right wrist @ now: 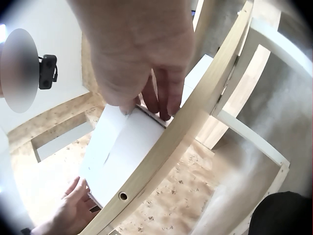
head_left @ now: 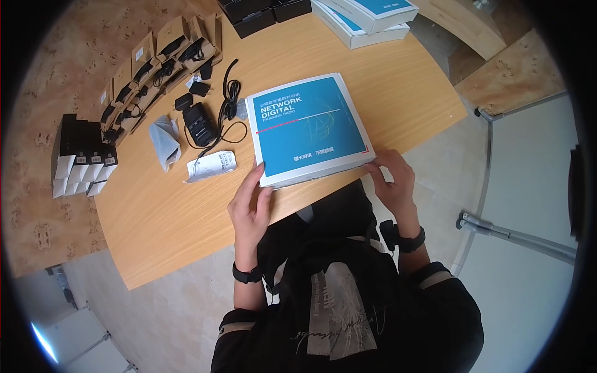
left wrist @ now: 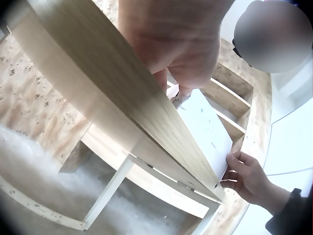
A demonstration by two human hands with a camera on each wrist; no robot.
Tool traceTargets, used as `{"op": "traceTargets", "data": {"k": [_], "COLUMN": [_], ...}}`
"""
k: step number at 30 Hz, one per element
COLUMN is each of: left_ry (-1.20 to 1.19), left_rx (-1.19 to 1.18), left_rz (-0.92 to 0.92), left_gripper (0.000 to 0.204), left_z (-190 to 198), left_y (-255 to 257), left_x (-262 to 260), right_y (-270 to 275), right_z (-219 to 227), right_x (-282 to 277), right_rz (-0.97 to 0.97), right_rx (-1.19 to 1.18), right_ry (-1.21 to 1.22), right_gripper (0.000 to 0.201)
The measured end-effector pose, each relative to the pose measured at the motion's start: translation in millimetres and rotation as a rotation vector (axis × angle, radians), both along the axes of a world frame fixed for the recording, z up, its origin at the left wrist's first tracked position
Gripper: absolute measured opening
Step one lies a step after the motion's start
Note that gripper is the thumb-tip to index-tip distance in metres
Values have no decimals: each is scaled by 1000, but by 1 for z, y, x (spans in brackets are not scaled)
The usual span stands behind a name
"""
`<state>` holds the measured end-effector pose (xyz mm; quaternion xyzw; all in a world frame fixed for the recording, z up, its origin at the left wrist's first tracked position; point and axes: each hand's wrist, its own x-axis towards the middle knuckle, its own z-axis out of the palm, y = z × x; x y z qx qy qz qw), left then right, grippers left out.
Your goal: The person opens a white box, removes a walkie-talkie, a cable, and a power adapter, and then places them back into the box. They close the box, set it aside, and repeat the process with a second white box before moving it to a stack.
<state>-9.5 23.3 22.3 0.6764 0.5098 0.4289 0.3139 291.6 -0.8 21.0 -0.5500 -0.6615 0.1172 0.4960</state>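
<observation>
A white box with a blue printed lid, marked "NETWORK DIGITAL TRUNKING RADIO" (head_left: 311,133), lies lid up at the table's near edge. My left hand (head_left: 250,202) grips its near left corner, with fingers along the side and the thumb at the front. At the near right corner, my right hand (head_left: 395,180) pinches the box between thumb and fingers. The white front wall of the box (left wrist: 208,127) shows in the left wrist view, with the right hand (left wrist: 249,178) at its far end. In the right wrist view, the left hand (right wrist: 68,208) holds the opposite corner.
Left of the box lie a black handheld radio (head_left: 200,124), a coiled cable (head_left: 232,99), a grey pouch (head_left: 165,142) and a white packet (head_left: 211,165). Opened brown cartons (head_left: 143,59) line the left edge. More blue-and-white boxes (head_left: 367,22) and black boxes (head_left: 252,17) stand at the back.
</observation>
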Motion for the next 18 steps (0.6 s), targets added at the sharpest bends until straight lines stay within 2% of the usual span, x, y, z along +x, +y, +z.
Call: {"op": "traceTargets", "data": {"k": [2,4,8,10,11,13,14,16,18], "left_ry": [-19,34,105,76,59,28,22,-19,-5], "left_rx": [-52,10,159,153,172,206,209,112,110], "left_rz": [23,-1,-22,-10,-32,-67,-52,-79,-64], "left_gripper": [42,45,51,52,52,53,53,55,56], "left_z": [3,8,3,3,4,5,6,8,6], "left_y": [-2,-2,2,1,3,4,3,0,-1], "left_x": [3,6,4,4,4,4,3,1,-2], "right_y": [0,3,13,24,30,41,49,65,75], "right_z": [9,25,64,84,94,106,107,107,97], "right_x": [0,-1,-10,-25,-37,-64,-75,-91,-95], "right_rz": [29,-60,-71,223,239,490,503,585,654], "right_rx": [-39,22,127,190,193,122,127,121,79], "right_ry": [-4,-64,-128,-334,-339,-512,-519,-709,-753], "right_gripper": [21,28,34,38,38,42,42,42,44]}}
